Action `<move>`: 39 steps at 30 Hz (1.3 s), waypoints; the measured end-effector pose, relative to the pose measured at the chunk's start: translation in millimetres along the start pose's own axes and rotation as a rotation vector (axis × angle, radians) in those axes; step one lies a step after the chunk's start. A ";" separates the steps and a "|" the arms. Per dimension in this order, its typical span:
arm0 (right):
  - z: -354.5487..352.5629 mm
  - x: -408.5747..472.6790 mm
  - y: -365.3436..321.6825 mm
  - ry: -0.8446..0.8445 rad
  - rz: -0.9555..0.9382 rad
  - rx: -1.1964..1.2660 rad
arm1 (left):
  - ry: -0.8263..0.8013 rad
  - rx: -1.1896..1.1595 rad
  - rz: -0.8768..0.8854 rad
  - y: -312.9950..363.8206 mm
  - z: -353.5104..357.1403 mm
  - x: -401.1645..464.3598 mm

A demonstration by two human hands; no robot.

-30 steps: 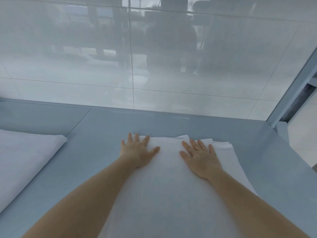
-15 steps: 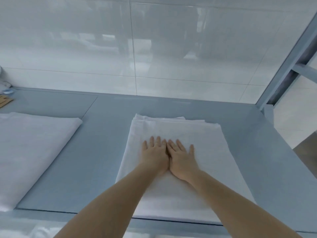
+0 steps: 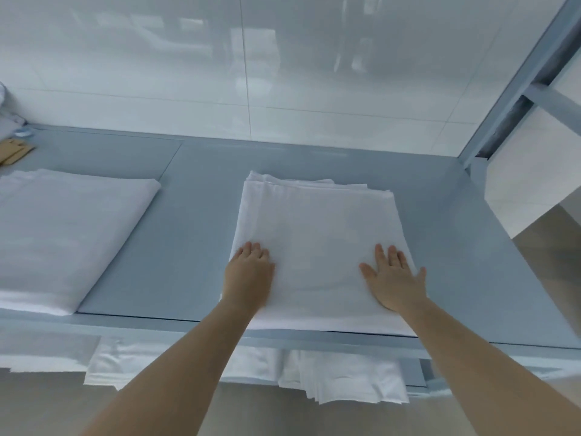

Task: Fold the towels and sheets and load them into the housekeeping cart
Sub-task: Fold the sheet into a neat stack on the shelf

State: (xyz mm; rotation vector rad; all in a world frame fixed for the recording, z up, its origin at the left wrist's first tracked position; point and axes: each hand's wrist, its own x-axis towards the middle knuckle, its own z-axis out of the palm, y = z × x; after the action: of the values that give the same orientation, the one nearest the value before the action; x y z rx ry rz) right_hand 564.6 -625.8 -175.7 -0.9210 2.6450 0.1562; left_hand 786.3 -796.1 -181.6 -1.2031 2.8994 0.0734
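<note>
Left hand (image 3: pixel 250 272) flat, fingers straight, palm down on the near-left part of the folded white sheet (image 3: pixel 317 234), holding nothing. Right hand (image 3: pixel 394 278) flat too, fingers spread wide, pressing the near-right part of the same sheet, little finger at its right edge. Hands well apart, both forearms reaching in from below. Sheet lies on the blue-grey counter (image 3: pixel 195 247), layered edges showing at its far end, near edge close to the counter's front rim. Second folded white sheet (image 3: pixel 63 234) lies to the left on the counter, apart from the first. More white linen (image 3: pixel 339 379) on a shelf below the counter front. Brown items (image 3: pixel 14 151) at far left. Glossy white tiled wall (image 3: pixel 283 73) behind.
</note>
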 end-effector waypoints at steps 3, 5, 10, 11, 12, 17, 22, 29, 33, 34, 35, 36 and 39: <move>3.4 -23.6 -38.0 0.016 -0.003 0.030 | -0.110 -0.056 -0.058 13.2 -1.8 -10.0; 17.8 -45.4 -76.1 0.038 -0.139 0.080 | -0.124 -0.062 -0.070 16.6 3.3 -19.0; 46.7 -65.9 -126.3 0.170 -0.265 0.075 | -0.041 -0.001 -0.069 21.0 16.6 -29.2; 48.4 -65.7 -124.6 0.191 -0.265 0.071 | -0.030 -0.002 -0.067 21.0 17.1 -29.4; 49.1 -65.8 -120.6 0.211 -0.276 0.070 | -0.030 -0.003 -0.063 20.5 17.6 -30.2; 50.7 -71.4 -73.3 0.313 -0.227 0.005 | -0.132 0.033 0.004 4.8 17.5 -22.3; 55.0 -70.7 -2.8 0.253 0.019 0.056 | -0.233 -0.027 0.035 -22.4 12.1 -5.1; 57.6 -64.2 12.1 0.239 0.039 0.112 | -0.098 -0.090 0.003 -22.3 18.8 -6.8; 47.0 -48.3 18.2 0.216 -0.045 0.122 | -0.075 -0.127 -0.071 -16.0 21.4 -21.0; 42.9 -42.4 19.8 0.200 -0.068 0.120 | -0.068 -0.136 -0.101 -13.1 21.9 -26.3; 38.6 -36.1 21.0 0.184 -0.090 0.113 | -0.058 -0.147 -0.133 -9.5 22.5 -32.2; 34.1 -29.8 21.4 0.166 -0.109 0.104 | -0.045 -0.158 -0.168 -5.7 23.2 -39.0; 21.0 -14.6 14.0 0.079 -0.140 0.074 | -0.022 -0.172 -0.256 1.8 24.9 -59.2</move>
State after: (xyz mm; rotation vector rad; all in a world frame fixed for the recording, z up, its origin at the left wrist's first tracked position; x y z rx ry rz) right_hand 572.5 -601.9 -190.4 -1.1037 2.6262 -0.0123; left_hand 826.5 -751.8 -205.2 -1.5782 2.7392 0.3386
